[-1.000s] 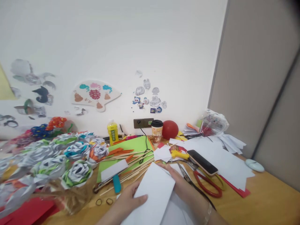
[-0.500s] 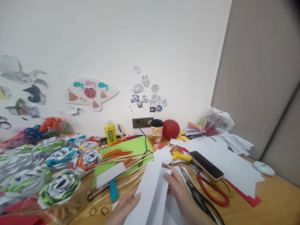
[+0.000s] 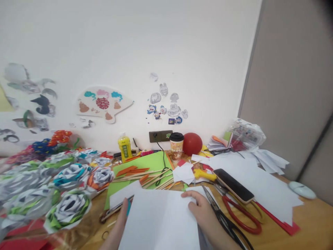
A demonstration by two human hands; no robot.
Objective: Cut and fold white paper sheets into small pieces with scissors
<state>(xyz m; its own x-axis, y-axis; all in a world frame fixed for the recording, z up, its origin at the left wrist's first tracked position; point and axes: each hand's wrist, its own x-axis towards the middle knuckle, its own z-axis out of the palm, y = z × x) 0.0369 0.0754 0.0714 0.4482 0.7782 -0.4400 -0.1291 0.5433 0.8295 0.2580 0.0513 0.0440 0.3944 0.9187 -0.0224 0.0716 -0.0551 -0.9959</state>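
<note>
A white sheet of paper (image 3: 161,218) is spread in front of me, with a faint fold line down it. My right hand (image 3: 203,211) pinches its right edge, thumb and index finger on the upper corner. At the left edge, my left hand (image 3: 118,224) supports the sheet with its thumb up along the side; its other fingers are hidden beneath the paper. More white paper lies under the sheet by my right wrist. Just right of that wrist are black-handled scissors (image 3: 221,217) and red-handled scissors (image 3: 241,218).
Paper flowers (image 3: 67,210) crowd the left side. Thin wooden sticks (image 3: 151,177) lie on a green sheet (image 3: 114,191). Behind stand a yellow bottle (image 3: 125,147), a paper cup (image 3: 176,147) and a red balloon (image 3: 192,144). To the right are a phone (image 3: 234,185) and a mouse (image 3: 302,190).
The paper, earlier folded into a narrow strip between my hands, is now opened out wide. My left hand has moved left with its edge. The view has shifted slightly.
</note>
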